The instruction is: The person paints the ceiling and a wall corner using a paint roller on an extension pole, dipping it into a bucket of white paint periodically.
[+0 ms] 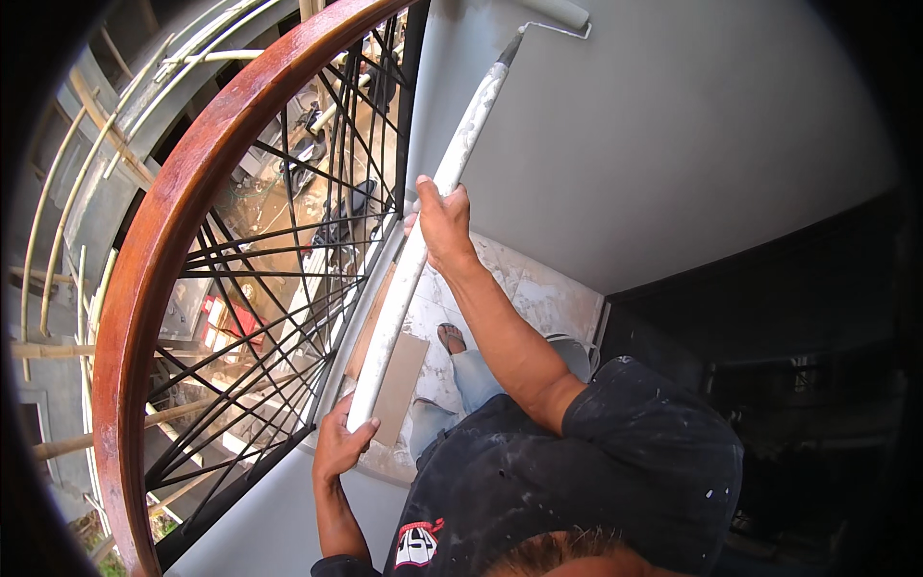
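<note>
A paint roller (400,306) on a long white, paint-smeared pole slants from low centre up to the right. My left hand (341,442) is closed round the pole's lower end. Farther up, my right hand (446,223) grips the middle of the pole, its thumb laid along it. At the top, a wire frame carries the pale roller sleeve (558,10), which is against or close to the grey wall (692,125); contact cannot be made out. The sleeve is partly cut off by the picture's upper edge.
Left of me runs a balcony railing with a curved brown wooden handrail (144,279) and crossing black bars (288,240). Beyond it lie bamboo poles (67,192) and ground far below. A brown board (402,385) lies on the paint-spotted tiled floor (500,269), near my sandalled feet.
</note>
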Available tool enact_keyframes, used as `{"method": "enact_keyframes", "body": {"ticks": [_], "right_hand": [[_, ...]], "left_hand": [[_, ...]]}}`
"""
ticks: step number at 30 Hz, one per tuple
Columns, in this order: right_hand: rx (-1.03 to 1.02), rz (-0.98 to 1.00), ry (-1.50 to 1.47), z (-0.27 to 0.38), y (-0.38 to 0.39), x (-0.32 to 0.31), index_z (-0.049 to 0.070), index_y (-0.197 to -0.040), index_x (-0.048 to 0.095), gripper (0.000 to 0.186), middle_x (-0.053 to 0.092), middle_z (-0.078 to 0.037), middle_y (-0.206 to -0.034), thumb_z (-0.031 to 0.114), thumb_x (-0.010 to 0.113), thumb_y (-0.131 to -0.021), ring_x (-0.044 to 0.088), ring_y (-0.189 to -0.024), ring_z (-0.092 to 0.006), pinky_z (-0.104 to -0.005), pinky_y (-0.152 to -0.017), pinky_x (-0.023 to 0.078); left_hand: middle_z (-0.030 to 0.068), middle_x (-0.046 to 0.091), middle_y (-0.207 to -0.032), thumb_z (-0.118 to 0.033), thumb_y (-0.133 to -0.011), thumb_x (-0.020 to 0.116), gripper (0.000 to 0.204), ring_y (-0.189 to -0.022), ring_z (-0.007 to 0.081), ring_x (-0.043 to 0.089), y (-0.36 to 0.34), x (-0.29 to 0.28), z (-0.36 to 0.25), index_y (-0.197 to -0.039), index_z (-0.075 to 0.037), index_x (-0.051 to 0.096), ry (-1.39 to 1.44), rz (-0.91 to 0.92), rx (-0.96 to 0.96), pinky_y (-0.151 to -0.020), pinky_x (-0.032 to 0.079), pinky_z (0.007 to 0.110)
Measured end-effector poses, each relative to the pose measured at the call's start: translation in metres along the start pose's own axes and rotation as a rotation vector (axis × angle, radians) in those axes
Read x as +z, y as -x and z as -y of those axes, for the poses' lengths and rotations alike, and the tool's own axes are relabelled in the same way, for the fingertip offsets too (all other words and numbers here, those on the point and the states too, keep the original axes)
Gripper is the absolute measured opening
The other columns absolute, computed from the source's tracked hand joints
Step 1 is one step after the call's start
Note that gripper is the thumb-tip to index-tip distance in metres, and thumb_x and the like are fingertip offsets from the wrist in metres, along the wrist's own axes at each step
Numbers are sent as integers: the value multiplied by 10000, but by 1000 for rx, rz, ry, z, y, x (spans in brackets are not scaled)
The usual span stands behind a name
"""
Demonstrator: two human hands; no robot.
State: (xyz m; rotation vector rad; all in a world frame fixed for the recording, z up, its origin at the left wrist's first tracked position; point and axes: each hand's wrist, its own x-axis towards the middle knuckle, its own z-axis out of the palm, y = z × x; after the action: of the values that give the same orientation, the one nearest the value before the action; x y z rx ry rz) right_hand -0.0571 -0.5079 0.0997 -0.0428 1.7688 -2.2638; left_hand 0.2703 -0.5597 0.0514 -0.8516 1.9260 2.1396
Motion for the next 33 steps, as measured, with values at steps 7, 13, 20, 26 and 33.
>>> {"method": "enact_keyframes", "body": {"ticks": [7, 13, 20, 26, 33], "right_hand": [[49, -2, -7, -44, 4, -6, -11, -994, 441, 264, 498, -71, -747, 206, 582, -940, 528, -522, -142, -296, -435, 485], [21, -17, -67, -4, 8, 10, 7, -995, 428, 284, 480, -62, -750, 230, 596, -941, 508, -512, -140, -302, -430, 471], [31, -8, -73, 1, 4, 14, 17, -987, 433, 270, 474, -71, -776, 234, 587, -941, 514, -539, -142, -305, -437, 474], [4, 1, -62, -2, 13, 8, 14, -1000, 449, 272, 485, -70, -776, 240, 589, -944, 521, -543, -139, -299, -442, 485], [-28, 33, -132, 48, 10, 19, 19, -1005, 436, 301, 482, -74, -773, 261, 603, -942, 527, -544, -140, -296, -439, 482]], "left_hand": [[-18, 561, -718, -100, -828, 657, 505, -533, 56, 469, 15, -8, 11, -1307, 3, 537, 4, -4, -60, -477, 373, 227], [-27, 558, -720, -83, -836, 646, 518, -544, 48, 467, 18, -18, -13, -1331, 4, 523, -26, 15, -37, -486, 373, 222], [-17, 577, -738, -93, -824, 649, 516, -550, 51, 478, 16, -24, -27, -1315, 17, 534, -62, 28, -23, -489, 389, 229], [-5, 591, -748, -96, -823, 646, 518, -549, 62, 498, 29, -17, -24, -1319, 9, 538, -37, 18, -4, -491, 414, 237], [-20, 569, -730, -86, -836, 636, 510, -559, 50, 467, 26, -16, -50, -1325, 11, 526, -76, -6, 57, -512, 388, 218]]}}
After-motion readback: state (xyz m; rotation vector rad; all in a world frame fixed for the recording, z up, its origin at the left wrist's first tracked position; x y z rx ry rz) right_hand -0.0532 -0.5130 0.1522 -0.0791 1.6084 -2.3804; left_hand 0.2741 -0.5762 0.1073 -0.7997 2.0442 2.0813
